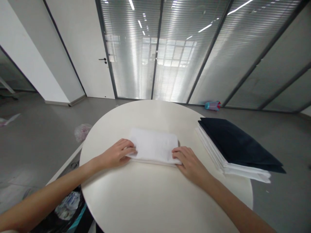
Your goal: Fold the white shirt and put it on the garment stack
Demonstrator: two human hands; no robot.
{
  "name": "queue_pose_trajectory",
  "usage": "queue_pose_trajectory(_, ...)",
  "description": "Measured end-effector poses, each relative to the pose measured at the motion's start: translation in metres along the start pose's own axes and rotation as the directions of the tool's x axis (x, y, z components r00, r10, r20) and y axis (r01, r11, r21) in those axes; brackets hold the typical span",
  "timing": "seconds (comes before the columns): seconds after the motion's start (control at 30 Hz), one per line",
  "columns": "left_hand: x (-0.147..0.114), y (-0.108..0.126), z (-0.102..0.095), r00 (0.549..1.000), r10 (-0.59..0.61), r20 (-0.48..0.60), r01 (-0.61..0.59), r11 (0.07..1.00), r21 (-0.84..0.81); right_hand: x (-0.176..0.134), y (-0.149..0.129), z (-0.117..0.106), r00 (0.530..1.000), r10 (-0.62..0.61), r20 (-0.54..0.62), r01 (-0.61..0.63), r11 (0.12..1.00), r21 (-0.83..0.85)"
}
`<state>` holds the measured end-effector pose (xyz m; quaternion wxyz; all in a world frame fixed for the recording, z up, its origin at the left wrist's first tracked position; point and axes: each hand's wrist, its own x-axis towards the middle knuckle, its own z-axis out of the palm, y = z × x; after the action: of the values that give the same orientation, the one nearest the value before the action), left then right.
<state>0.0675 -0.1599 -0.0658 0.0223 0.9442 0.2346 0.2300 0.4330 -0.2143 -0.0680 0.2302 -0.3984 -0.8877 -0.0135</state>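
Observation:
A folded white cloth (154, 145) lies flat on the round white table (155, 194), its layered front edge towards me. At its left front corner, my left hand (121, 152) grips the edge with curled fingers. My right hand (186, 158) pinches the right front corner, the thumb low and the fingers on top. The undersides of both grips are hidden. To the right, a stack of folded white cloths (216, 158) sits under dark navy folded cloths (238, 142), partly overhanging the table's edge.
A bin with a black bag (70, 210) stands below the table at left. Crumpled clear plastic (82, 132) is beside the table's left edge. A blue and red striped item (213, 105) lies on the floor by the glass partition (175, 64). A white door (85, 48) is behind.

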Motion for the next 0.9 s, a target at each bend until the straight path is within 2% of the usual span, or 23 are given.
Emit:
queue_pose_trajectory(0.1, -0.006, 0.007, -0.002, 0.992, -0.107, -0.072, 0.109, 0.994, 0.021, -0.001, -0.005, 0.0, 0.999, -0.026, -0.046, 0.025, 0.999, -0.034)
queue_pose_trajectory(0.17, -0.009, 0.009, -0.001, 0.985, -0.124, -0.12, 0.13, 0.991, 0.044, -0.001, -0.008, 0.0, 0.995, -0.068, -0.077, 0.064, 0.996, -0.055)
queue_pose_trajectory(0.23, -0.013, 0.008, 0.002, 0.986, -0.081, -0.143, 0.093, 0.993, 0.073, -0.001, -0.008, 0.0, 0.991, -0.105, -0.088, 0.099, 0.992, -0.074)
queue_pose_trajectory(0.37, -0.019, 0.006, 0.004, 0.985, 0.08, -0.155, -0.059, 0.989, 0.135, -0.005, -0.004, 0.002, 0.99, -0.126, -0.059, 0.122, 0.99, -0.072)
queue_pose_trajectory(0.5, -0.007, 0.008, -0.009, 0.973, 0.191, -0.13, -0.169, 0.972, 0.162, 0.002, -0.006, -0.006, 0.99, -0.121, -0.066, 0.118, 0.992, -0.041)
queue_pose_trajectory(0.57, 0.012, 0.01, -0.017, 0.976, 0.127, -0.176, -0.107, 0.987, 0.123, 0.019, -0.014, -0.01, 0.994, -0.028, -0.107, 0.029, 1.0, 0.01)
queue_pose_trajectory(0.63, 0.039, 0.01, -0.018, 0.973, -0.023, -0.231, 0.034, 0.999, 0.043, 0.046, -0.027, -0.009, 0.98, 0.133, -0.15, -0.116, 0.987, 0.115)
queue_pose_trajectory(0.73, 0.077, 0.007, 0.0, 0.951, -0.215, -0.22, 0.215, 0.976, -0.022, 0.09, -0.049, 0.006, 0.938, 0.322, -0.125, -0.284, 0.925, 0.251)
queue_pose_trajectory(0.83, 0.092, 0.004, 0.032, 0.951, -0.291, -0.102, 0.301, 0.948, 0.101, 0.112, -0.061, 0.033, 0.935, 0.355, 0.009, -0.353, 0.929, 0.112)
queue_pose_trajectory(0.9, 0.09, 0.003, 0.049, 0.944, -0.328, -0.015, 0.325, 0.926, 0.194, 0.11, -0.059, 0.046, 0.942, 0.322, 0.092, -0.322, 0.947, -0.013)
